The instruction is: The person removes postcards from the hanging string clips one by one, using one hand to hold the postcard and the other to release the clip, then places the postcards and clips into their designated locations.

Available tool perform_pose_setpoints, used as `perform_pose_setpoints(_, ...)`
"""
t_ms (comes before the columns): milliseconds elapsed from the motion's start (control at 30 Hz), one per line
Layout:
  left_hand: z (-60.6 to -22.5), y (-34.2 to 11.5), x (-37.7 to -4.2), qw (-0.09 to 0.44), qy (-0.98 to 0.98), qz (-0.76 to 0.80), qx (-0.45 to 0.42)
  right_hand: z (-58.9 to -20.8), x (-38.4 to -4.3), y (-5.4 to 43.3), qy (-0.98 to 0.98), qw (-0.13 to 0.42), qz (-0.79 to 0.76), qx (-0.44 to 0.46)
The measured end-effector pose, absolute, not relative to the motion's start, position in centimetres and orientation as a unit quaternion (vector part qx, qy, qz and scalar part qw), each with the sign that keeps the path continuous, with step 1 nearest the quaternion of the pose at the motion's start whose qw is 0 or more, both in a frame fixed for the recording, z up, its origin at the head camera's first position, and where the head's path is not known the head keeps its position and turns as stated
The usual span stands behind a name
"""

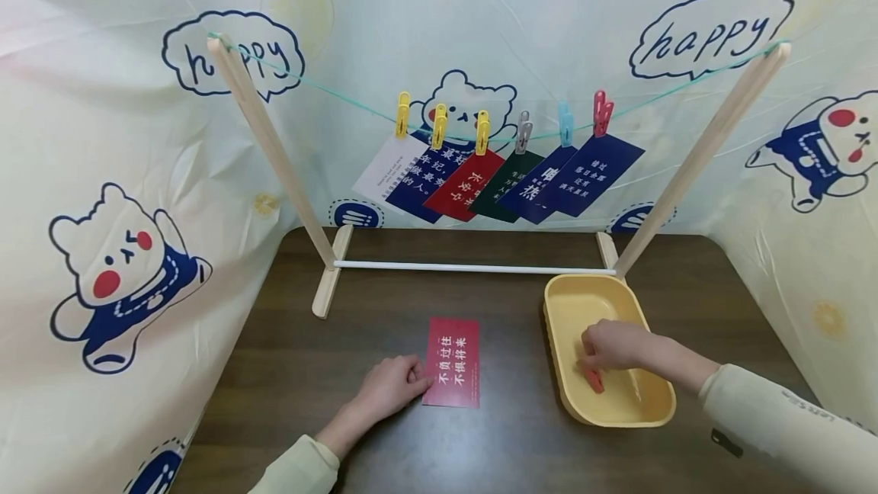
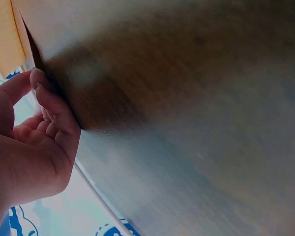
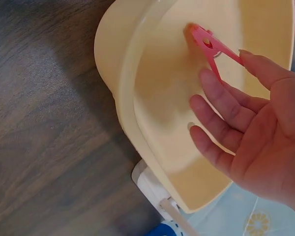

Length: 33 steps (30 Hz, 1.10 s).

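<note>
A red card [image 1: 453, 363] with white characters lies on the table before me. My left hand [image 1: 392, 386] pinches its left edge between thumb and forefinger; the left wrist view shows the card [image 2: 33, 49] nearly edge-on beside those fingertips. Inside the yellow basin [image 1: 557, 372], my right hand [image 1: 615, 345] holds a red clothespin [image 1: 594, 380]. In the right wrist view, thumb and forefinger grip the legs of this clothespin [image 3: 206, 42], its jaw end pointing away from the hand. The other right fingers are spread loosely above the basin floor.
Behind the hands stands a wooden rack [image 1: 270, 151] with a white crossbar [image 1: 473, 267]. From its green string [image 1: 343, 97] hang several cards, each under a clothespin: yellow, grey, blue or red. A small dark object [image 1: 726, 443] lies right of the basin. Printed cloth surrounds the table.
</note>
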<state>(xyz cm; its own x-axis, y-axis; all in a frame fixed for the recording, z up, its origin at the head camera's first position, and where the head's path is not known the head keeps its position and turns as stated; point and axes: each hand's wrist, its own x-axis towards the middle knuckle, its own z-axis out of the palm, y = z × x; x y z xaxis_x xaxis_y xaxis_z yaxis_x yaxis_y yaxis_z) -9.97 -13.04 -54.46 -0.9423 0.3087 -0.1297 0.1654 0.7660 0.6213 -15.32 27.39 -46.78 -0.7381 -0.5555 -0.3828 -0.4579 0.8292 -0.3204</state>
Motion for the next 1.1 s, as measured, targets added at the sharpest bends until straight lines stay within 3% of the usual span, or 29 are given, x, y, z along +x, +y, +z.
perform_pose_setpoints(233, -54.5, -13.0, -10.0, 0.116, 0.935, 0.312, 0.122, -47.2, -14.9, 27.5, 0.929, 0.261, -0.096, -0.245)
perform_pose_setpoints(467, -54.2, -12.9, -10.0, 0.114, 0.933, 0.319, 0.124, -48.2, -15.4, 28.3, 0.926, 0.24, -0.103, -0.273)
perform_pose_setpoints(633, -54.2, -12.9, -9.9, 0.113, 0.933, 0.319, 0.123, -47.2, -15.5, 28.1, 0.924, 0.273, -0.118, -0.238)
perform_pose_setpoints(1100, -54.2, -12.8, -9.9, 0.111, 0.934, 0.32, 0.116, -45.3, -16.0, 27.1, 0.921, 0.279, -0.126, -0.242)
